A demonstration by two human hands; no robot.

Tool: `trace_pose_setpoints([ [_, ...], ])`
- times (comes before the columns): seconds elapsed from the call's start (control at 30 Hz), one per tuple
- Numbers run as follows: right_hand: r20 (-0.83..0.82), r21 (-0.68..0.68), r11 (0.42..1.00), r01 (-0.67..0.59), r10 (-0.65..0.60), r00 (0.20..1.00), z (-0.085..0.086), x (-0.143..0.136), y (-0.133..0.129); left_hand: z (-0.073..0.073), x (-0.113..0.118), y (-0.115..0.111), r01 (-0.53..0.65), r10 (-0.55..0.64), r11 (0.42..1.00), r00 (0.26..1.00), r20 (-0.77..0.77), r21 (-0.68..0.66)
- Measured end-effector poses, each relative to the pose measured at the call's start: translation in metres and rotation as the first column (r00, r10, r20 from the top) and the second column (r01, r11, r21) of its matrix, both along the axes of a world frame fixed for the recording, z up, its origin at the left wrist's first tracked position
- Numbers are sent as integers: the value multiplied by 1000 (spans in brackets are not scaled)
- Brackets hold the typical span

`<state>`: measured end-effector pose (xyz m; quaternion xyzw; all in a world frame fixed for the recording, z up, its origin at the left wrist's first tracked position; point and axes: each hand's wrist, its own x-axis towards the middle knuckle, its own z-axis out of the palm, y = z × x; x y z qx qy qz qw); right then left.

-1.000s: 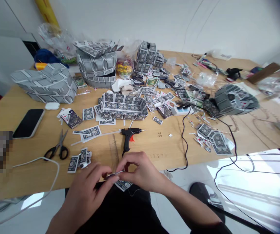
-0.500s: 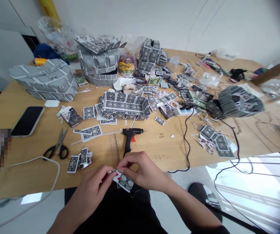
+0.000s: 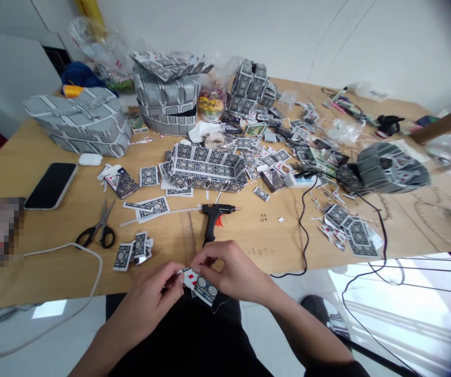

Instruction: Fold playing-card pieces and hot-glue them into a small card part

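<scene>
Both my hands meet over the table's front edge around a folded playing card piece (image 3: 206, 289), which shows a white face with red diamonds and a dark patterned back. My left hand (image 3: 155, 289) pinches its left end between thumb and fingers. From the right, my right hand (image 3: 229, 271) grips the upper edge with thumb and fingertips. Just beyond my right hand lies a black glue gun (image 3: 211, 219) with an orange trigger, its nozzle pointing right. A clear ruler (image 3: 188, 235) lies left of the gun. Small folded cards (image 3: 140, 247) rest near my left hand.
Black scissors (image 3: 98, 230) and a phone (image 3: 51, 185) lie at the left. An open card-built box (image 3: 208, 168) stands mid-table, with woven card baskets (image 3: 166, 99) behind. Card scraps, a power strip (image 3: 300, 180) and a black cable (image 3: 306, 235) are to the right.
The view has shifted slightly. My fingers have moved a little on the card piece, and more of its white face with red diamonds shows between them.
</scene>
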<state>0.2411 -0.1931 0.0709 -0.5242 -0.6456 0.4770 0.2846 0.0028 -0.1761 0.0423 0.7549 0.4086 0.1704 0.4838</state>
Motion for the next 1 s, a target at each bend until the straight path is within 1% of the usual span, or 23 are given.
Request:
trace_pose_setpoints([
  [0.1, 5, -3, 1000, 7, -7, 1000, 0, 0, 0, -2, -1, 1, 1, -2, 999, 1000, -15, -35],
  [0.23, -2, -27, 999, 30, -30, 1000, 1, 0, 0, -2, 1, 1, -18, 15, 997, 999, -39, -74],
  [0.37, -12, -38, 998, 41, -41, 999, -1, -1, -1, -1, 4, 0, -52, 50, 989, 999, -14, -139],
  [0.67, 3, -41, 998, 38, -38, 999, -4, 1, -2, -2, 8, 1, -41, 45, 995, 998, 47, -92],
  [0.87, -4, -54, 997, 48, -49, 999, -3, 2, -3, -7, 8, -2, -61, 66, 992, 997, 39, -115],
  [1.0, -1, -65, 997, 41, -41, 999, -3, 2, -4, -7, 8, -3, -49, 53, 992, 998, 29, -113],
])
